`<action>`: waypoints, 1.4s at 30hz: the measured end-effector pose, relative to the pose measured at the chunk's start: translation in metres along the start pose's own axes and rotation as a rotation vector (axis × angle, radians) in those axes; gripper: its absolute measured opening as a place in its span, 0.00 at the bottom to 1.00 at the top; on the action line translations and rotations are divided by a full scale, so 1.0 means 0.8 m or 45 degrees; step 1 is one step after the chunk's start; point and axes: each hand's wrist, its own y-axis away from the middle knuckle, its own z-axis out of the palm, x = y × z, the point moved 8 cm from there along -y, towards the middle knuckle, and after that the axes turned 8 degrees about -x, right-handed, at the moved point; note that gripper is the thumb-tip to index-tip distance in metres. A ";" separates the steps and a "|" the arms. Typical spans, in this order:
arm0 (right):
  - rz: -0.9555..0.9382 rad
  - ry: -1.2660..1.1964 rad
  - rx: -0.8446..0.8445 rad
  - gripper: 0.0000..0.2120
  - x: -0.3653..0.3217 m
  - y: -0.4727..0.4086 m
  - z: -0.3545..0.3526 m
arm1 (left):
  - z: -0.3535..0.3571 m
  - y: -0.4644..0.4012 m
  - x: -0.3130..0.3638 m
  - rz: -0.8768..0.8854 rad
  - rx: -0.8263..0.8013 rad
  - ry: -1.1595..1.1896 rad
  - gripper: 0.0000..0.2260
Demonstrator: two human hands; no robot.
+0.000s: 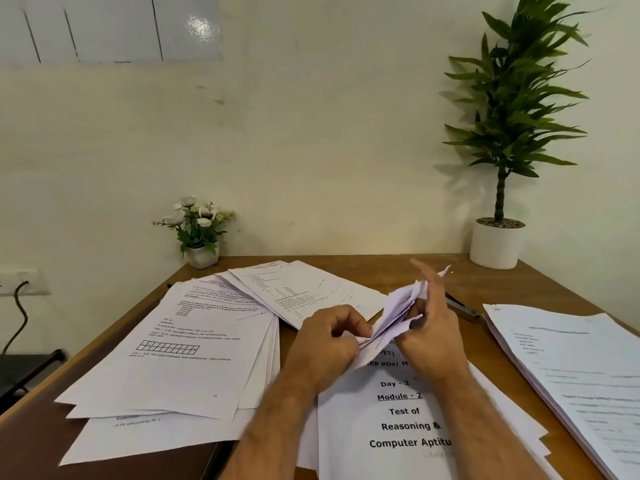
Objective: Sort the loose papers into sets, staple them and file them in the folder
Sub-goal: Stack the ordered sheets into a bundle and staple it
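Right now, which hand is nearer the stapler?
Right. The right hand sits just beside the stapler, gripping the paper bundle; the left hand is farther off, across the bundle.

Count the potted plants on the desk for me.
2. A small white square pot of white flowers at the back left edge; a tall green leafy plant in a round white pot at the back right corner. None seem hidden.

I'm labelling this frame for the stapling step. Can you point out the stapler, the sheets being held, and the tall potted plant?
stapler [462, 308]: head view, on its metal body right of the hands.
held sheets [398, 306]: head view, on the crumpled middle between both hands.
tall potted plant [495, 245]: head view, on its white pot.
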 end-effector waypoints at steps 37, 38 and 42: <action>-0.005 0.076 -0.052 0.16 0.003 -0.003 0.010 | -0.049 -0.057 -0.080 -0.494 0.210 -0.761 0.30; -0.001 0.072 -0.048 0.16 0.002 -0.004 0.010 | -0.048 -0.058 -0.080 -0.488 0.210 -0.732 0.29; 0.013 0.052 -0.067 0.16 0.001 -0.005 0.013 | -0.050 -0.057 -0.081 -0.475 0.224 -0.635 0.23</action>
